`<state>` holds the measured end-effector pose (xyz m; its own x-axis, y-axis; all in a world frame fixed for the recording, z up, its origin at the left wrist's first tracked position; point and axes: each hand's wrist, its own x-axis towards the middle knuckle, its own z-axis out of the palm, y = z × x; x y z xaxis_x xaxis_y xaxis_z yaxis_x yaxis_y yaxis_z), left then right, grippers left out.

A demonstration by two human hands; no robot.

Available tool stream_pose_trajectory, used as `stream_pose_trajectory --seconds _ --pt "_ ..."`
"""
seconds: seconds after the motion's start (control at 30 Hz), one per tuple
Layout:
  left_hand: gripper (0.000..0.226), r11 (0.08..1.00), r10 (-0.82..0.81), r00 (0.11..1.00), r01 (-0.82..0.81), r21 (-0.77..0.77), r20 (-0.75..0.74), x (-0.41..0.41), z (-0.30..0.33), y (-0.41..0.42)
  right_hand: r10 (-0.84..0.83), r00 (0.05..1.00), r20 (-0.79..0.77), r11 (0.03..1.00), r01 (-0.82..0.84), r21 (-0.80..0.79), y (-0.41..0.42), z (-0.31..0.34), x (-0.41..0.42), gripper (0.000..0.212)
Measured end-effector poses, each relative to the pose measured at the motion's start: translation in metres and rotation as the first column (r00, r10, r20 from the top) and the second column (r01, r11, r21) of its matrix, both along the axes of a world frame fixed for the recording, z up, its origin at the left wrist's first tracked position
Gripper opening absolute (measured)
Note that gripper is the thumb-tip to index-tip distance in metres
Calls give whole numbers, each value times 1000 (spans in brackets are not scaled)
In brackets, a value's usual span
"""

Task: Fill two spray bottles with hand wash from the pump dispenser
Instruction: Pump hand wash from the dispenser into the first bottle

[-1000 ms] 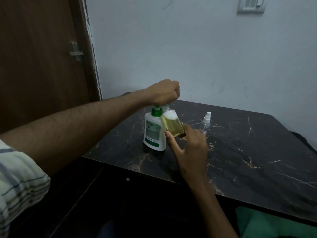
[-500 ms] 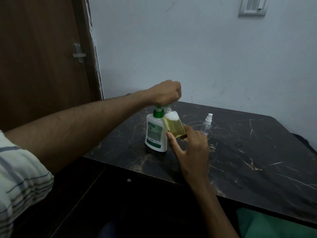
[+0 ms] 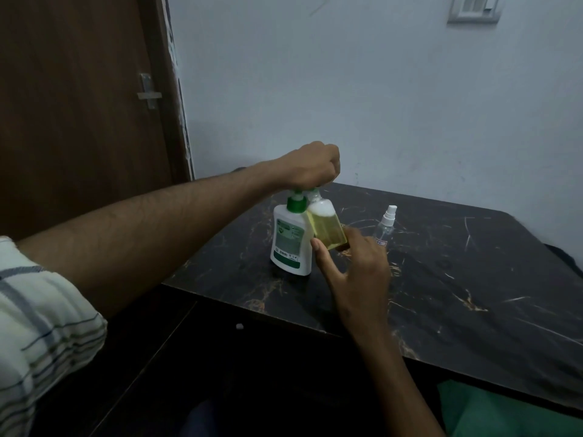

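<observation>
Capped bottle [image 3: 385,227] right of dispenser [image 3: 290,241]

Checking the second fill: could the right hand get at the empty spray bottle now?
Probably not yet: the right hand holds the yellow bottle, though the empty spray bottle stands unobstructed just beyond it.

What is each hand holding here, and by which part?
Right hand: small clear bottle of yellow liquid, grip at its base. Left hand: closed over the green pump head of the white pump dispenser.

Home rm: wooden door [image 3: 72,105], wall switch [image 3: 474,8], marble-look table [image 3: 457,279].
</observation>
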<state>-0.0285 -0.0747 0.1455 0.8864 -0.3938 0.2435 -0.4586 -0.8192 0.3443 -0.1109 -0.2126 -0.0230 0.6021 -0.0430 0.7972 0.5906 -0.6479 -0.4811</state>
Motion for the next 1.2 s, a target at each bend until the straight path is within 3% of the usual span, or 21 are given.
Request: stream_pose_trajectory --seconds 0.17,0.5,0.7,1.03,1.2 --pt "34 1000 20 1000 -20 -14 13 5 -4 2 -4 1000 -15 1000 4 -3 0 0 -2 50" --pt "21 999 19 1000 -19 -37 2 3 -4 3 1 1000 -3 1000 -1 -9 0 2 -3 41" --pt "32 996 39 999 -37 -79 32 4 0 3 52 995 -87 998 -54 -24 0 4 1 35" --pt "25 991 95 994 -89 -96 60 5 6 8 207 955 -212 968 -169 185 -11 16 2 11" --pt "25 980 154 985 -143 -137 77 5 7 10 257 936 -242 938 -181 296 -31 27 -7 24"
